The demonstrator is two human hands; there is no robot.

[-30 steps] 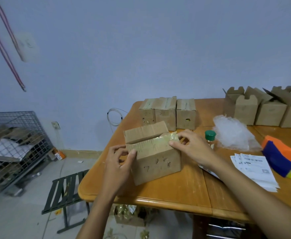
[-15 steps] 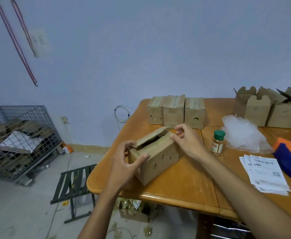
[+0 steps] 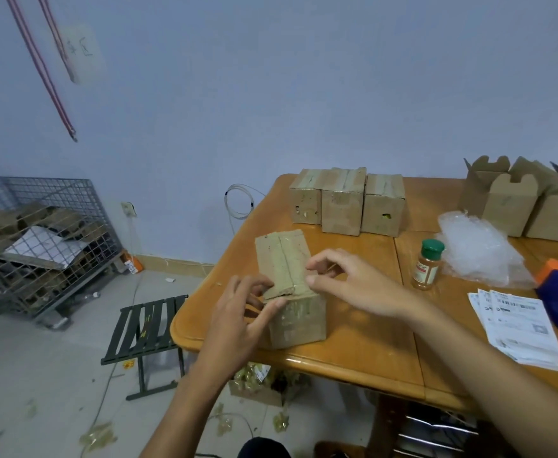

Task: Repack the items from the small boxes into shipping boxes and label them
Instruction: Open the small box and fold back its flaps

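Sitting centre frame on the tabletop [image 3: 353, 342], near its left rim: the small box [image 3: 299, 322], its taped flaps [image 3: 284, 259] standing up. The left hand [image 3: 241, 319] is gripping the box's left side, fingers curled, thumb lying on the top edge. The right hand [image 3: 350, 282] is pinching the flaps' right edge between thumb and forefinger. Three sealed boxes [image 3: 343, 206] are standing upper centre. A spice jar [image 3: 427, 264], bubble wrap [image 3: 479, 249] and labels [image 3: 522, 328] are lying at right.
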